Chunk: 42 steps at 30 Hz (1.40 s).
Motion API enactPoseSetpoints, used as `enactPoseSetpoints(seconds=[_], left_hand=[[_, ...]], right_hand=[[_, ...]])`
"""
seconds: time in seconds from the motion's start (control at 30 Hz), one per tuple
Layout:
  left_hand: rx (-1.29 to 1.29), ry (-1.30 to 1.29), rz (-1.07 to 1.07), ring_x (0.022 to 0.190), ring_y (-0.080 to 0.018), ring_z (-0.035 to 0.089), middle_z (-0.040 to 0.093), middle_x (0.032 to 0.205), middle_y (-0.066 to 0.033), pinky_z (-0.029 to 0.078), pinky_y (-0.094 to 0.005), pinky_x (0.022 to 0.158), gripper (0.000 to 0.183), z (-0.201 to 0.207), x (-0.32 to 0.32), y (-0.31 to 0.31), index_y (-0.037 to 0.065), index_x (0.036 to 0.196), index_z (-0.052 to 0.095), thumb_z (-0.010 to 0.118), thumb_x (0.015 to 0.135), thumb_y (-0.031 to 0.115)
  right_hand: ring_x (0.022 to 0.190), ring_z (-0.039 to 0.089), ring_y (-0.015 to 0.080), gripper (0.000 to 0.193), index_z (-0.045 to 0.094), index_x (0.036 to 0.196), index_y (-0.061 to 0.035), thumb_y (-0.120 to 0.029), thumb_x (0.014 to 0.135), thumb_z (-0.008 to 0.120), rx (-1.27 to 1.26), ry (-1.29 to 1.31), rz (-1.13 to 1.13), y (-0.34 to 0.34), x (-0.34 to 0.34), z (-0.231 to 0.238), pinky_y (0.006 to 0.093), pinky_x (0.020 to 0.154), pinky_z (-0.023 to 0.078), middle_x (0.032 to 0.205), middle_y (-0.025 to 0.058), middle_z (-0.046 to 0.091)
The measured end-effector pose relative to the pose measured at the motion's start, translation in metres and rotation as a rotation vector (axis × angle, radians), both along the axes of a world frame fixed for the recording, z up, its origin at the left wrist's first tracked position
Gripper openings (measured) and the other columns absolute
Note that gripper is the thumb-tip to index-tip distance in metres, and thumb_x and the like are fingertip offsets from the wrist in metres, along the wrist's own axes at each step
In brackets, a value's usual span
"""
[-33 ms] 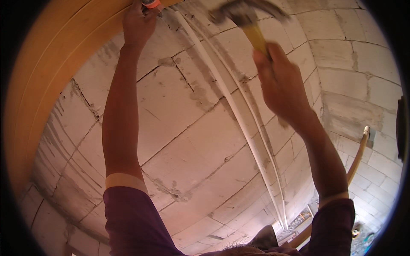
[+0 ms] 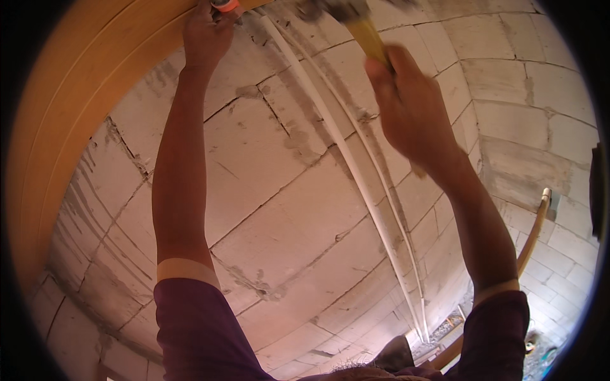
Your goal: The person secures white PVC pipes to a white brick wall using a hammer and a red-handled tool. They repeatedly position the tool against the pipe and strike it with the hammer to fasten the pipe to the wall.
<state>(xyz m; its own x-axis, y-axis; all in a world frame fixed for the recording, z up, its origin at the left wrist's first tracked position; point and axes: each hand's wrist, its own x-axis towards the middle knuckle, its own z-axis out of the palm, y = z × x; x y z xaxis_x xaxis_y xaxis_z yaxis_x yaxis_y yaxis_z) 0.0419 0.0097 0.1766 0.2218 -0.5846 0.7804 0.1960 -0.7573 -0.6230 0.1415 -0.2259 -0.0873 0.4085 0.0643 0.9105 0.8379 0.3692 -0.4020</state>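
My left hand point(image 2: 208, 39) is raised to the upper edge of the view, its fingers closed round a short orange-red and grey object point(image 2: 226, 6). The picture's edge cuts this object off, and its kind cannot be made out. It sits where the yellow-brown board meets the block wall. My right hand point(image 2: 413, 111) grips a hammer point(image 2: 367, 39) by its yellow handle. The dark hammer head is smeared by motion and partly out of view, to the right of my left hand. The handle's lower end shows below my fist.
A pale block wall point(image 2: 279, 209) with dark joints and cracks fills the middle. Two white pipes point(image 2: 362, 187) run down it between my arms. The yellow-brown board point(image 2: 82, 82) curves along the left. A brown pipe point(image 2: 535, 228) with a white end stands at the right.
My right hand and the hammer have moved up and slightly left, and the hammer head is now partly cut off by the upper edge. My left hand keeps its place.
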Motion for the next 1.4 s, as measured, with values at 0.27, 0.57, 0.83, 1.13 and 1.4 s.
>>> enactPoseSetpoints(seconds=[0.27, 0.57, 0.83, 1.13, 1.4], left_hand=[[0.033, 0.111, -0.012, 0.08, -0.024, 0.07, 0.07, 0.089, -0.0138, 0.055, -0.0366, 0.072, 0.032, -0.004, 0.007, -0.008, 0.002, 0.121, 0.059, 0.063, 0.089, 0.004], [-0.043, 0.111, -0.007, 0.068, -0.0227, 0.069, 0.07, 0.079, -0.0092, 0.055, -0.0366, 0.066, 0.031, -0.004, 0.015, -0.015, 0.006, 0.118, 0.061, 0.065, 0.088, 0.002], [-0.109, 0.112, -0.011, 0.069, -0.0219, 0.069, 0.07, 0.079, -0.0099, 0.055, -0.0355, 0.066, 0.023, -0.012, 0.014, -0.015, 0.003, 0.109, 0.064, 0.065, 0.086, 0.004], [0.01, -0.048, 0.095, 0.072, -0.0254, 0.071, 0.071, 0.08, -0.0124, 0.054, -0.039, 0.067, 0.019, -0.008, 0.006, 0.01, 0.003, 0.101, 0.066, 0.07, 0.085, 0.012], [0.031, 0.024, 0.003, 0.075, -0.0314, 0.07, 0.071, 0.082, -0.0131, 0.054, -0.039, 0.068, 0.026, -0.006, 0.013, 0.007, 0.006, 0.11, 0.066, 0.07, 0.086, 0.015]], right_hand=[[0.065, 0.063, 0.0485, 0.02, 0.05, 0.109, -0.0011, -0.02, 0.103, 0.048, 0.134, -0.155, -0.161, 0.032, 0.011, 0.07, 0.0584, 0.059, 0.046, 0.07, 0.0268, 0.062], [0.079, 0.064, 0.0548, 0.021, 0.044, 0.108, 0.0045, -0.015, 0.1, 0.048, 0.369, -0.248, -0.118, 0.052, -0.001, 0.089, 0.0608, 0.069, 0.048, 0.077, 0.0353, 0.062], [0.079, 0.065, 0.0541, 0.019, 0.047, 0.105, 0.0042, -0.011, 0.095, 0.051, 0.46, -0.178, -0.09, 0.051, 0.002, 0.098, 0.0599, 0.072, 0.051, 0.078, 0.035, 0.063], [0.079, 0.064, 0.0543, 0.025, 0.045, 0.11, 0.0043, -0.013, 0.095, 0.052, 0.323, -0.223, -0.039, 0.061, -0.003, 0.094, 0.0601, 0.074, 0.05, 0.077, 0.035, 0.063], [0.084, 0.064, 0.0547, 0.021, 0.048, 0.106, 0.0053, -0.014, 0.099, 0.05, 0.223, -0.213, -0.156, 0.052, 0.016, 0.103, 0.0598, 0.076, 0.048, 0.084, 0.0366, 0.064]])
